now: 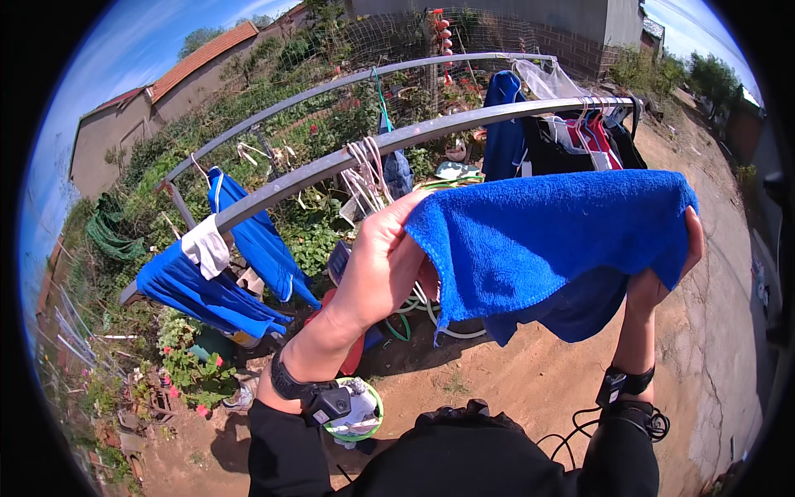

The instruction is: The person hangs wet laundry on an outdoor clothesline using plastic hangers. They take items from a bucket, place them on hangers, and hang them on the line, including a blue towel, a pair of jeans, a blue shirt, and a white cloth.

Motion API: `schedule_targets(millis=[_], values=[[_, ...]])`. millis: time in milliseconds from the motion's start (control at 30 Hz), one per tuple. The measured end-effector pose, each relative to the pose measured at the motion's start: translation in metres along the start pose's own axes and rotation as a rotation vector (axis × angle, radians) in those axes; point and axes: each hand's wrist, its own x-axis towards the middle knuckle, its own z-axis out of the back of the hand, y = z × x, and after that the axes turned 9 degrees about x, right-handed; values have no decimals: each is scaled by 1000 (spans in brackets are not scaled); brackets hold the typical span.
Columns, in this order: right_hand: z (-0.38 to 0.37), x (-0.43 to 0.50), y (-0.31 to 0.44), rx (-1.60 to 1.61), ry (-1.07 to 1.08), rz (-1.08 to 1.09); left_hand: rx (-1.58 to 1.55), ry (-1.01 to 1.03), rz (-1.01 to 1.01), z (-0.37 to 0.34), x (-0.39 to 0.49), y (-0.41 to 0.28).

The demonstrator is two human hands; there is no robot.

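Note:
A blue terry towel (534, 242) is spread between my two hands, with its upper edge folded over and lower corners hanging loose. My left hand (388, 261) holds its left end, with the fingers partly hidden beneath the cloth. My right hand (667, 267) grips the right end, its thumb showing at the edge. The towel is in front of a grey metal rail (428, 127). On that rail's left end hang a blue cloth (205, 292) and a white cloth (207, 245).
A second metal rail (310, 96) runs behind. Blue garments (251, 230), white hangers (366, 171) and dark, red and white clothes (590, 140) hang about the rails. A green-rimmed basin (380, 407) stands on the ground below my left forearm. Flowering plants (199, 373) grow at the left.

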Motion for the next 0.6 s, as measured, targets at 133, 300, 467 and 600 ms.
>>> schedule_targets(millis=[133, 300, 467, 600], values=[[-73, 56, -59, 55, 137, 131, -60, -203, -20, 24, 81, 0], [-189, 138, -138, -121, 465, 220, 146, -356, -162, 73, 184, 4], [-186, 105, -198, -188, 620, -35, 1101, -376, -184, 89, 174, 54], [-155, 37, -220, -260, 471, -493, 1533, -19, -557, 83, 163, 77]])
